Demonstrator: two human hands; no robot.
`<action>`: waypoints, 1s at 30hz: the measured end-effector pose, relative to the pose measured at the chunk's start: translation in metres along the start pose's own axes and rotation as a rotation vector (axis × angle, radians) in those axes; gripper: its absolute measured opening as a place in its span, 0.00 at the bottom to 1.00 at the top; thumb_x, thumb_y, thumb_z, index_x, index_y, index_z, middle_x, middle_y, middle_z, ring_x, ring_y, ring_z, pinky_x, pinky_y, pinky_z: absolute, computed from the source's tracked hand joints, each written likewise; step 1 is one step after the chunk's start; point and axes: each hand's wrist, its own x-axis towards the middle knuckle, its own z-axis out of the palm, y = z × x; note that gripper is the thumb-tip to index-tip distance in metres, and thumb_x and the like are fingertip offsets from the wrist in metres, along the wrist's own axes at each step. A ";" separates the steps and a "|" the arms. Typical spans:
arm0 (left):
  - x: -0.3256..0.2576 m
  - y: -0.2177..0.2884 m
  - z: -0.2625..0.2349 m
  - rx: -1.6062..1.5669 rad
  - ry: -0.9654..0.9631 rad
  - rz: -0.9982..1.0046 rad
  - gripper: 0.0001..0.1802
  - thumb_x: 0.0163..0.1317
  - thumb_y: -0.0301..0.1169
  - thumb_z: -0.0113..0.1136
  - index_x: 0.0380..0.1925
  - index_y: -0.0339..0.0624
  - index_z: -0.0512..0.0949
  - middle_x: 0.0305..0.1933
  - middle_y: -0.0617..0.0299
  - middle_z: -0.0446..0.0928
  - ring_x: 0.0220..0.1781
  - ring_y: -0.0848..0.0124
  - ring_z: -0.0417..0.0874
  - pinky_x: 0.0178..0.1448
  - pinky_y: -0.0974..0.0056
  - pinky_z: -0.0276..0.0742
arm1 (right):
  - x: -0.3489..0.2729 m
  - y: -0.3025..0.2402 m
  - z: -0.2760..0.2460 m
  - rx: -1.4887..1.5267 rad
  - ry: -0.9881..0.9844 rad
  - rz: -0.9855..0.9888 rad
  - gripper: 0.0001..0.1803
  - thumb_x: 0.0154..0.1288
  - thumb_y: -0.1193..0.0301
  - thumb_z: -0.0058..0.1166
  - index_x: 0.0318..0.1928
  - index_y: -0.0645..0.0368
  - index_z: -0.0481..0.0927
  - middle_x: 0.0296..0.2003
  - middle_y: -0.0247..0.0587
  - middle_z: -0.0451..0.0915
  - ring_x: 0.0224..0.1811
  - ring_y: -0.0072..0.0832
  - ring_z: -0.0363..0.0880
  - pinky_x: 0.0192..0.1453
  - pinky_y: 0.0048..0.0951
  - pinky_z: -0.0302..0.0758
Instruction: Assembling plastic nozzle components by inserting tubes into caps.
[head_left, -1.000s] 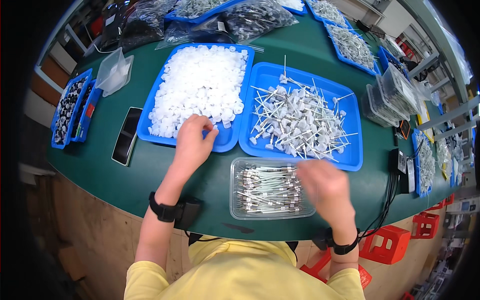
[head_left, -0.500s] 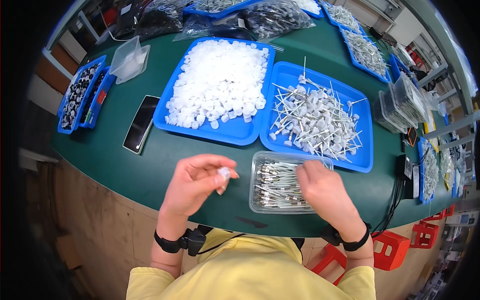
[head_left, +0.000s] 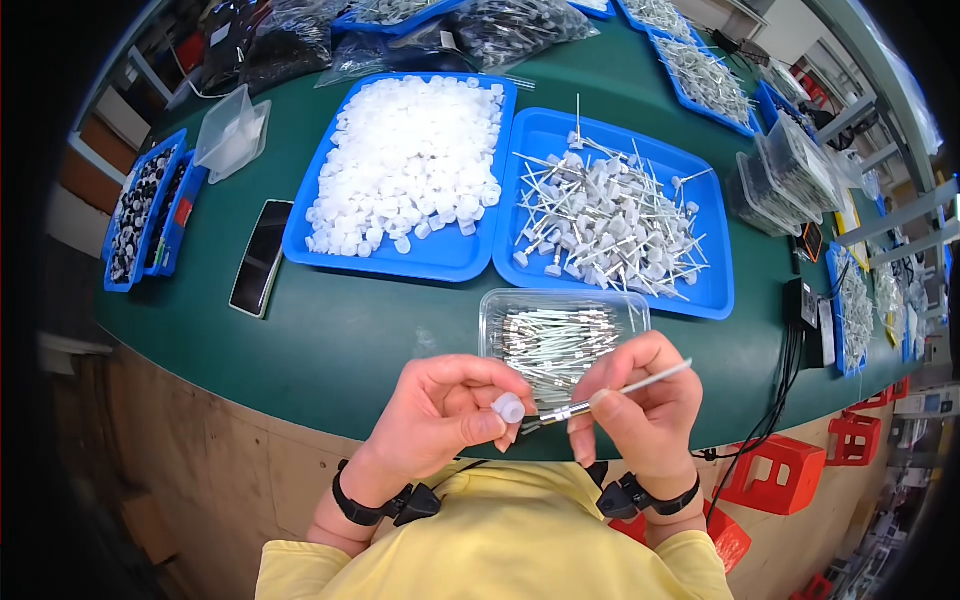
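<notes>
Both hands have drawn closer together since half a second ago, right at the near edge of the table, and the right hand now has a stick in it where it was only over the clear box before. The left hand [head_left: 445, 412] pinches a small white plastic cap [head_left: 509, 407] between thumb and fingertips, clamped firmly, open end facing right. The right hand [head_left: 640, 400] is closed around a thin white stick with a metal tip [head_left: 610, 391], thumb and forefinger tight on its shaft, the metal end pointing left and sitting just beside the cap. Whether tip and cap are touching, I cannot tell.

Just beyond the hands lies a clear rectangular plastic box [head_left: 490, 312] filled with more of those metal-tipped sticks, lying side by side. Behind it, two big blue plastic trays sit next to each other on the dark green table [head_left: 330, 350]: the left blue tray [head_left: 440, 262] is heaped with small white caps, the right blue tray [head_left: 720, 290] holds a tangle of grey-headed pieces with thin stems.

Off to the left, a black flat phone [head_left: 262, 256] lies on the table, well apart from the hands, with a small blue bin of dark parts [head_left: 140, 215] farther out. Black bands [head_left: 355, 503] circle both wrists above yellow sleeves.
</notes>
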 end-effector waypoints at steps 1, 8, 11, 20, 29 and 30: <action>0.000 0.000 0.001 -0.009 -0.010 -0.001 0.17 0.54 0.23 0.60 0.44 0.29 0.72 0.40 0.51 0.76 0.37 0.71 0.77 0.39 0.68 0.77 | -0.002 0.002 0.001 -0.010 0.005 -0.031 0.06 0.58 0.86 0.46 0.36 0.68 0.65 0.27 0.46 0.75 0.21 0.22 0.76 0.23 0.21 0.74; -0.004 0.000 0.009 -0.061 -0.005 0.002 0.19 0.53 0.25 0.61 0.45 0.28 0.71 0.40 0.51 0.75 0.38 0.70 0.77 0.38 0.69 0.76 | -0.008 0.007 -0.003 -0.216 -0.127 -0.177 0.10 0.57 0.87 0.46 0.41 0.78 0.71 0.27 0.53 0.78 0.26 0.30 0.80 0.26 0.25 0.78; -0.005 0.000 0.010 -0.084 -0.012 -0.003 0.19 0.53 0.25 0.62 0.44 0.28 0.71 0.40 0.50 0.75 0.38 0.70 0.77 0.38 0.69 0.76 | -0.012 0.004 -0.005 -0.176 -0.141 -0.113 0.10 0.58 0.87 0.45 0.41 0.78 0.71 0.27 0.54 0.78 0.26 0.32 0.80 0.26 0.25 0.79; -0.005 0.001 0.010 -0.032 -0.028 -0.017 0.16 0.53 0.23 0.61 0.41 0.28 0.73 0.40 0.51 0.75 0.38 0.70 0.77 0.37 0.69 0.76 | -0.024 0.011 0.002 0.107 -0.007 -0.011 0.06 0.58 0.87 0.45 0.36 0.77 0.71 0.27 0.57 0.78 0.29 0.34 0.81 0.26 0.27 0.80; -0.006 0.000 0.010 -0.038 -0.054 0.016 0.15 0.51 0.21 0.61 0.40 0.29 0.74 0.41 0.51 0.73 0.39 0.69 0.77 0.38 0.69 0.76 | -0.024 0.006 0.006 -0.140 -0.050 -0.097 0.06 0.54 0.86 0.51 0.34 0.74 0.74 0.28 0.51 0.79 0.30 0.30 0.81 0.29 0.24 0.79; -0.005 0.001 0.010 -0.040 -0.062 0.017 0.15 0.51 0.20 0.61 0.40 0.29 0.74 0.41 0.50 0.73 0.39 0.69 0.77 0.38 0.69 0.76 | -0.024 0.005 0.006 -0.159 -0.045 -0.085 0.05 0.54 0.86 0.52 0.34 0.73 0.74 0.28 0.49 0.80 0.30 0.29 0.81 0.30 0.24 0.79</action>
